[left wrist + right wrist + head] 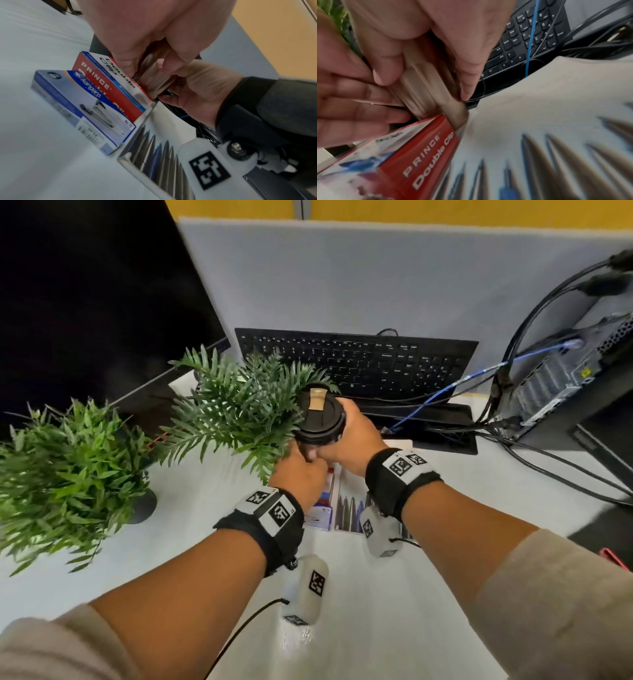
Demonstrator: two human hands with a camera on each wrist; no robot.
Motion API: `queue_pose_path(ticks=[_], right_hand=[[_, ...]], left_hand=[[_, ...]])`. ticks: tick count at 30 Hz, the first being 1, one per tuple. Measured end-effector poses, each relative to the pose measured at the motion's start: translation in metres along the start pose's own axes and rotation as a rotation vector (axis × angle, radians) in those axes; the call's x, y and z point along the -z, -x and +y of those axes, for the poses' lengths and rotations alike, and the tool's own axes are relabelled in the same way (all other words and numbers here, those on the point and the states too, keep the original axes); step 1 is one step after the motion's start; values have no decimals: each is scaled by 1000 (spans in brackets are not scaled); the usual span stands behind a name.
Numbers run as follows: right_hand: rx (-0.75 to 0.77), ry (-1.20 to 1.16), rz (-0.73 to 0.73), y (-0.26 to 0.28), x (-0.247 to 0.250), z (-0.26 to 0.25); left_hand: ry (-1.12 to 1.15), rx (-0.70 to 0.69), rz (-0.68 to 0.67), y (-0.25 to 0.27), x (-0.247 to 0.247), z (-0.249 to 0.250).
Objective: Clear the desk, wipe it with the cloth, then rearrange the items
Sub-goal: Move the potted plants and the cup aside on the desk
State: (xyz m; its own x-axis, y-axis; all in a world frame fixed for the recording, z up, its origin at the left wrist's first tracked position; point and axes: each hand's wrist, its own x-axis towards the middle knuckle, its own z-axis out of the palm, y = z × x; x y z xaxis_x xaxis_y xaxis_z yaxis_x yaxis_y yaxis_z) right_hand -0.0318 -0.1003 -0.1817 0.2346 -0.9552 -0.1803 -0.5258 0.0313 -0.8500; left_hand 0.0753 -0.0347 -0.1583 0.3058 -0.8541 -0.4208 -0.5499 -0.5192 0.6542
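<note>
Both forearms are seen reaching in over the white tabletop (376,628). Coffee cup (320,414) with black lid is clasped by right hand (349,443); left hand (298,474) is curled round its base. Boxes of clips (109,86) are lying below, plants (236,405) just left.

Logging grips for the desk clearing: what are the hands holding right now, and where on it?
Both hands hold the coffee cup: right hand wraps its side below the lid; left hand grips its lower part.
</note>
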Motion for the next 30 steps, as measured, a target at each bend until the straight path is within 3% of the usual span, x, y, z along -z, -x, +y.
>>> queue_pose_path(ticks=[3, 8, 14, 18, 23, 30], right_hand=[[3, -50, 48, 2, -1, 4], [50, -131, 182, 29, 13, 3], [114, -118, 288, 92, 27, -21], [114, -87, 255, 137, 4, -47], [100, -65, 185, 178, -60, -76], [67, -98, 61, 215, -200, -132]], left_hand=[[105, -28, -13, 6, -1, 1], [335, -298, -24, 23, -5, 6], [396, -503, -117, 70, 10, 7], [371, -475, -156, 102, 39, -23], [276, -395, -160, 132, 83, -97], [255, -296, -155, 159, 180, -219]])
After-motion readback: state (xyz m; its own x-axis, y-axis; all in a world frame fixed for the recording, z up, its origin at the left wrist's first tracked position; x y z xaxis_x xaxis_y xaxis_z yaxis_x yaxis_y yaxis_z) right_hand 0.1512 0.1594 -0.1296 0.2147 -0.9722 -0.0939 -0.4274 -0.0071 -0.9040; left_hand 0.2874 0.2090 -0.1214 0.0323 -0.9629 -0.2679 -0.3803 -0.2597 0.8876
